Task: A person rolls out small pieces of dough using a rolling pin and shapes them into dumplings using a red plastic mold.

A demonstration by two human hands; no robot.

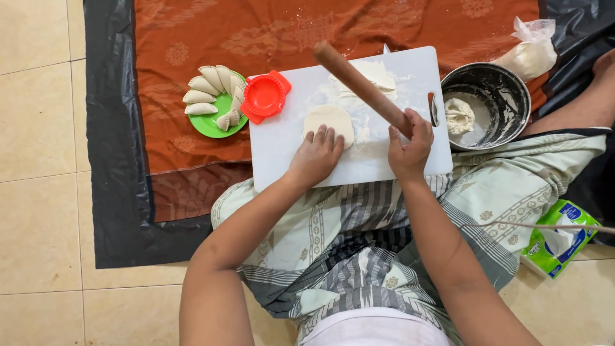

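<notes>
Dough round [329, 121], pale and flattened, is being pressed under the left hand [315, 156] on a white cutting board [285, 154] that is lying across the person's lap and an orange cloth [192, 138] on the floor. The left fingers [320, 136] are being kept flat and released, resting on the round's near edge. A wooden rolling pin [362, 88] is being gripped at its near end by the clenched right hand [409, 146], its far end being tilted up over the floured part of the board, just beside the round. A red dumpling press [265, 95] is sitting at the board's left corner, touching a green plate [211, 123] that is carrying folded dumplings [213, 95]. A metal bowl [506, 91] holding a lump of dough [459, 116] is standing just right of the board, with a bag of flour [530, 56] behind it. A green packet [558, 238] is lying on the tiled floor beside the right knee.
</notes>
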